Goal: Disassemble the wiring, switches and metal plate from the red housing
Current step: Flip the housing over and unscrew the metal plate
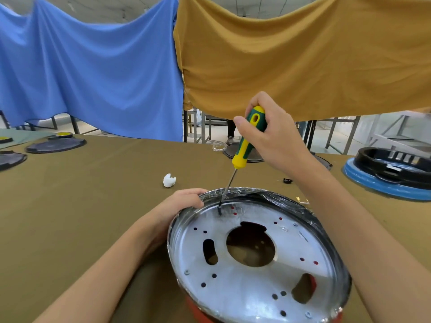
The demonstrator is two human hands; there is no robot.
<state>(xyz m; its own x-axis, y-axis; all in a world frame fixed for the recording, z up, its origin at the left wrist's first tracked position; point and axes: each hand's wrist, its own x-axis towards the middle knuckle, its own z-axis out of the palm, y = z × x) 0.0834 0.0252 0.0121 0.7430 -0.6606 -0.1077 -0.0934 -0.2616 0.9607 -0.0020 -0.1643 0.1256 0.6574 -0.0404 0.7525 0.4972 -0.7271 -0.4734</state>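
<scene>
Beyond the metal plate (254, 271) — white wad (169, 180), black lids (56, 144).

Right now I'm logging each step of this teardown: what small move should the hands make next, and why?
Probably turn the screwdriver to back out that screw. The right hand grips its handle, the tip sits at a point near the metal plate's far edge, and the left hand steadies the rim. The plate still sits in the red housing.
</scene>
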